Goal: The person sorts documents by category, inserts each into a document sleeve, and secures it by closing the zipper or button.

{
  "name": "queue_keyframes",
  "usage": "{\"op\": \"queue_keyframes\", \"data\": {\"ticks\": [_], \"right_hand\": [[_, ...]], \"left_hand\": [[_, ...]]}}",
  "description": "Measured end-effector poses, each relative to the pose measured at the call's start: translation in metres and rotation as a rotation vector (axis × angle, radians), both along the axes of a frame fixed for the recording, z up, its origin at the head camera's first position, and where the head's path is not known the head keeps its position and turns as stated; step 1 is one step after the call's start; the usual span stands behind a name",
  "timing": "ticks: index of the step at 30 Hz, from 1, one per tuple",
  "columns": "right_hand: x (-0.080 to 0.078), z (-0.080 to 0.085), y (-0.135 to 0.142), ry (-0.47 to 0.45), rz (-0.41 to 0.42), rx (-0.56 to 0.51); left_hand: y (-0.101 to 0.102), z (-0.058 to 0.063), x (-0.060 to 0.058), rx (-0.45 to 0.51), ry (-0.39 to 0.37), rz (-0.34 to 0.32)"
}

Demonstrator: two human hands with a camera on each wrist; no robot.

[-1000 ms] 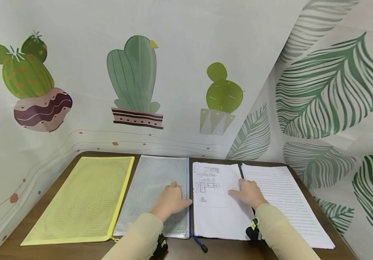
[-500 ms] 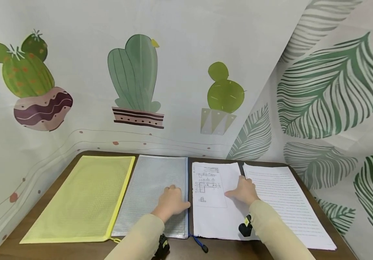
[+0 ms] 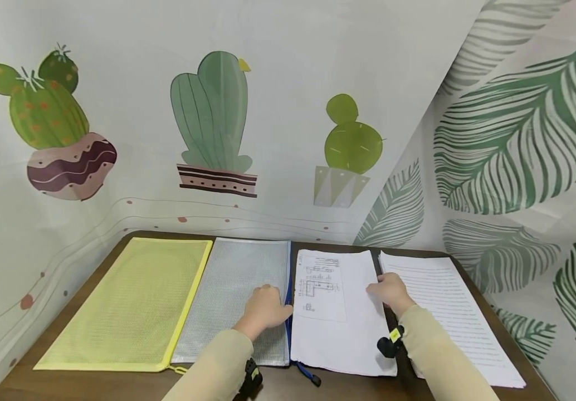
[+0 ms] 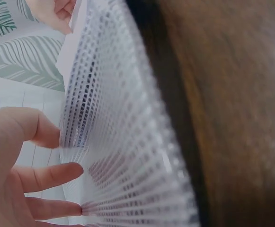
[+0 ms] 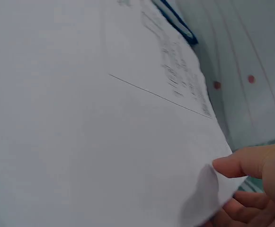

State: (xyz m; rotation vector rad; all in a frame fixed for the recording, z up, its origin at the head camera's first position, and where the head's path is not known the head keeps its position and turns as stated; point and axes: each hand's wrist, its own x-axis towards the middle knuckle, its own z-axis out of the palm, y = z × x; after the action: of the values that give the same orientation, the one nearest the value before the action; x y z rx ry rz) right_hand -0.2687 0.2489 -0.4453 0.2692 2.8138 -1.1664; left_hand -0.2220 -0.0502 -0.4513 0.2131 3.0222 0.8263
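A stack of white paper point(image 3: 348, 340) with a printed technical drawing lies right of a translucent grey mesh zip pouch point(image 3: 230, 273). My right hand point(image 3: 393, 292) pinches the stack's right edge, thumb on top and fingers underneath, as the right wrist view shows. My left hand point(image 3: 264, 312) rests on the right part of the pouch, fingertips against the mesh and thumb at its blue zip edge point(image 3: 289, 267). In the left wrist view the left fingers point(image 4: 49, 177) lie spread and nearly straight. The paper's left edge is close against the blue zip edge.
A yellow mesh zip pouch point(image 3: 127, 306) lies at the left of the brown table point(image 3: 358, 387). At the right is a second paper stack point(image 3: 448, 312) covered in lines of text. A blue pull cord point(image 3: 309, 374) hangs from the grey pouch. A cactus-print curtain point(image 3: 288, 111) stands behind.
My right hand has gone from over the gap between the stacks to the drawing stack's right edge. That stack has shifted slightly left, widening the gap beside it. My left hand stays about the same.
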Motion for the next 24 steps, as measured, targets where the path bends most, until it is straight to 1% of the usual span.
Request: {"op": "queue_keyframes", "data": {"ticks": [5,6,8,10,13,15,19,24], "right_hand": [[0.003,0.002,0.008,-0.104,0.02,-0.22],[0.004,0.002,0.009,-0.111,0.025,-0.237],[0.006,0.003,0.011,-0.109,0.045,-0.238],[0.007,0.003,0.014,-0.089,0.056,-0.225],[0.008,0.006,0.017,-0.058,0.06,-0.241],[0.008,0.008,0.019,-0.05,0.057,-0.297],[0.008,0.014,0.023,-0.065,0.054,-0.43],[0.009,0.022,0.027,-0.087,0.038,-0.55]], "left_hand": [[-0.002,-0.003,-0.001,-0.015,0.0,-0.009],[-0.003,-0.004,-0.002,-0.012,-0.004,-0.013],[-0.005,-0.004,-0.002,-0.005,-0.007,-0.032],[-0.007,-0.004,-0.003,0.016,-0.017,-0.054],[-0.01,-0.002,-0.005,0.042,-0.035,-0.094],[-0.011,0.0,-0.005,0.059,-0.055,-0.113],[-0.015,0.003,-0.006,0.088,-0.088,-0.139],[-0.018,0.004,-0.007,0.101,-0.098,-0.163]]}}
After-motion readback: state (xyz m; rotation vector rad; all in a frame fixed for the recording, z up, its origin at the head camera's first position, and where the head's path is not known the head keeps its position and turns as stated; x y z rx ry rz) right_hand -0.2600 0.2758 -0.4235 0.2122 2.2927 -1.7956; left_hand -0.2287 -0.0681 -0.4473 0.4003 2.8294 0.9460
